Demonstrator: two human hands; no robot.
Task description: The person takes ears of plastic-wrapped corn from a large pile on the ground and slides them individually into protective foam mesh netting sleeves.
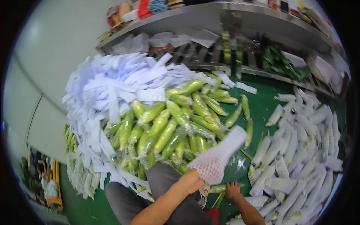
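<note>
My left hand (191, 181) is pushed partly into a white foam net sleeve (218, 157), whose mesh is stretched over the fingers. Down on the green floor, my right hand (233, 190) is at the end of a wrapped green corn cob (218, 188); the fingers are spread and touch or nearly touch it. In front of my knees lies a heap of corn cobs in clear film (163, 135). White foam net sleeves (112, 78) are piled over its far left side. Corn cobs in foam nets (292, 157) form another heap on the right.
A metal table (197, 14) with a slatted lower shelf (180, 58) runs along the far side. Green leaves (284, 63) lie on that shelf. More netted cobs (84, 174) are on the floor at left. A yellow crate (57, 182) stands at the far left.
</note>
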